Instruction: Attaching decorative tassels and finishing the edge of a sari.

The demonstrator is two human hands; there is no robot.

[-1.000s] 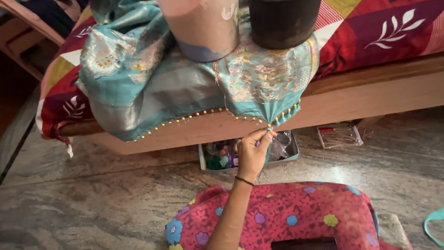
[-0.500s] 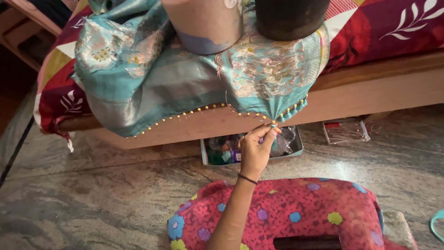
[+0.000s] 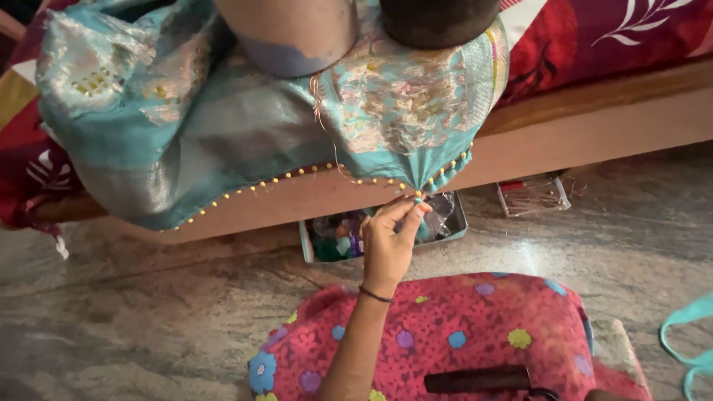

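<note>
A grey, streaked stone floor [image 3: 134, 319] is running under a low wooden bed [image 3: 594, 122], and the bed is serving as the landmark here. Over its front edge a teal and gold embroidered cloth [image 3: 245, 126] is hanging, its lower border trimmed with a row of small yellow beads [image 3: 297, 173]. On top of the bed, two rounded vessels, one pale [image 3: 290, 33] and one dark [image 3: 438, 18], are pressing down on the cloth. A red patterned bedcover [image 3: 594, 44] is showing on the bed, beside the cloth.

Just below the bed's edge, one hand [image 3: 390, 241] is reaching up, its fingertips pressed together and pinching the beaded corner of the cloth where the trim comes to a point. Which hand it is cannot be told. A thin dark band is circling its wrist.

Under the bed, behind the hand, a shallow tray [image 3: 457, 223] is holding coloured bits. A clear plastic box [image 3: 531, 194] is lying on the floor near the tray. In front of the bed, a pink floral cushion [image 3: 445, 334] is lying on the floor.
</note>
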